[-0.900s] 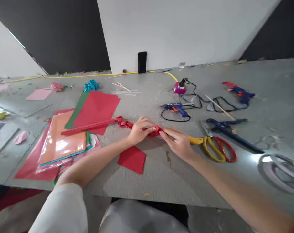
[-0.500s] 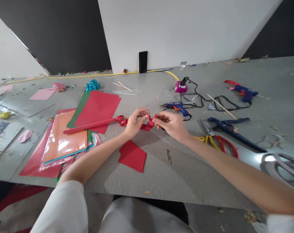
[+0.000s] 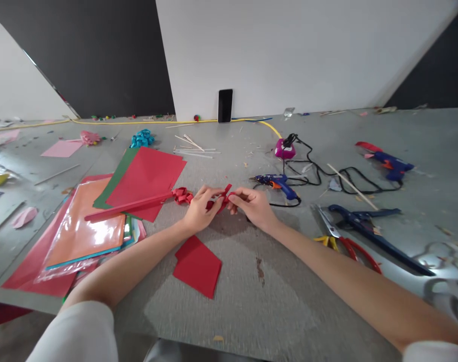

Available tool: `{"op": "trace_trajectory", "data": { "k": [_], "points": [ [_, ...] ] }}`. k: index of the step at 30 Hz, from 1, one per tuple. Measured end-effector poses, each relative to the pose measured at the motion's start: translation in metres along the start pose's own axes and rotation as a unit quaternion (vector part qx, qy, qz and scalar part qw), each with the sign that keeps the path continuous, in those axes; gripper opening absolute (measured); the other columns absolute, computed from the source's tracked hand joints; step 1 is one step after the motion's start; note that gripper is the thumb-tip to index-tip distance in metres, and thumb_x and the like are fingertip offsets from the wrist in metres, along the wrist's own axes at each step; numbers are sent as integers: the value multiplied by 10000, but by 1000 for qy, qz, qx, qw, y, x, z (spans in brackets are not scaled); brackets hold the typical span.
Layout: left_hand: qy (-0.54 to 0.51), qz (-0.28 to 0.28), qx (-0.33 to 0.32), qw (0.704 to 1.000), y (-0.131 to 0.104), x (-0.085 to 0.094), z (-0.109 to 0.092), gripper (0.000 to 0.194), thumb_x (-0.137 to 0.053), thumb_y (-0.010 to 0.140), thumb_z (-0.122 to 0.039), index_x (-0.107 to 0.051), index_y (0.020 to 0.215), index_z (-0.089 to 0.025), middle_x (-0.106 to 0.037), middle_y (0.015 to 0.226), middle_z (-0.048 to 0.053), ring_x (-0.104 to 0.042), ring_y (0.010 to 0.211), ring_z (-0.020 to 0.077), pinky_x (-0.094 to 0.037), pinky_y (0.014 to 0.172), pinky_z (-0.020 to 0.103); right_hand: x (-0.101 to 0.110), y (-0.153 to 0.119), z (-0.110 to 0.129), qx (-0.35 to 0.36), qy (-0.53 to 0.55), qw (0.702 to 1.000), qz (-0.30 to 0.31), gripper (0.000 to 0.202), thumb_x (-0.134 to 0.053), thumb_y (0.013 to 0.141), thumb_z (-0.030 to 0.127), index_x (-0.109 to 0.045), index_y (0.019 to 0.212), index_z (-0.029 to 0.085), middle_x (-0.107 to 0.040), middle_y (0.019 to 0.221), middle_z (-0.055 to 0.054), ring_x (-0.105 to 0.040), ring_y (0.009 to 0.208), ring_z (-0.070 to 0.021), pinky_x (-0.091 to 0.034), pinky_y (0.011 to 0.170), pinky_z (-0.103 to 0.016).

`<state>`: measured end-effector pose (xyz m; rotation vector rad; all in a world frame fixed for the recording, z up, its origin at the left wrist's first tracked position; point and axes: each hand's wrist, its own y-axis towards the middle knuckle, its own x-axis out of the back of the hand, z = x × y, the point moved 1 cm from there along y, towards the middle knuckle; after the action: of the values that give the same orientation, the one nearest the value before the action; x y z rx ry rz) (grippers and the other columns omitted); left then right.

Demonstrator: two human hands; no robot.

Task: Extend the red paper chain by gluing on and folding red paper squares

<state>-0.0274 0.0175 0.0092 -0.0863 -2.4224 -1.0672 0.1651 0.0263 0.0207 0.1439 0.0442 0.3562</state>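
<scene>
While bent, red paper spans both hands.

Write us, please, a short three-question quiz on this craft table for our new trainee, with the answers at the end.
1. True or false: the phone stands upright at the foot of the white wall panel.
2. What partly covers the green sheet?
A) the teal bow
B) red sheets
C) the scissors
3. Fill in the colour: the left hand and the right hand hold paper strips coloured ____.

Key: 1. True; 2. B; 3. red
</scene>
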Motion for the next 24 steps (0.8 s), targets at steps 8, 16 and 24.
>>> {"op": "trace_trajectory", "data": {
  "k": [8,16,24],
  "points": [
    [48,44,-35,997,4,1,-8,164,-657,977,-267,-645,1125,-197,-739,1088,114,-644,1054,226,-566,917,393,3,0,1,11,-20,1000,9,361,-692,905,572,-715,895,212,-693,684,-12,-652,621,-159,-542,624,-303],
    [35,81,0,996,2,2,-9,179,-637,982,-290,-643,1120,-178,-726,1010,105,-658,976,217,-558,861,354,4,-6,5,41,-88,995,14,334,-623,972,520,-711,876,212,-648,720,-6,-591,679,-148,-474,658,-287],
    [12,42,28,999,1,-1,-3,165,-610,1008,-326,-692,1065,-195,-729,918,80,-687,851,178,-544,777,301,3,-8,5,22,-127,992,-14,343,-629,954,565,-713,980,234,-658,743,-9,-589,673,-164,-471,655,-301]
  ]
}}
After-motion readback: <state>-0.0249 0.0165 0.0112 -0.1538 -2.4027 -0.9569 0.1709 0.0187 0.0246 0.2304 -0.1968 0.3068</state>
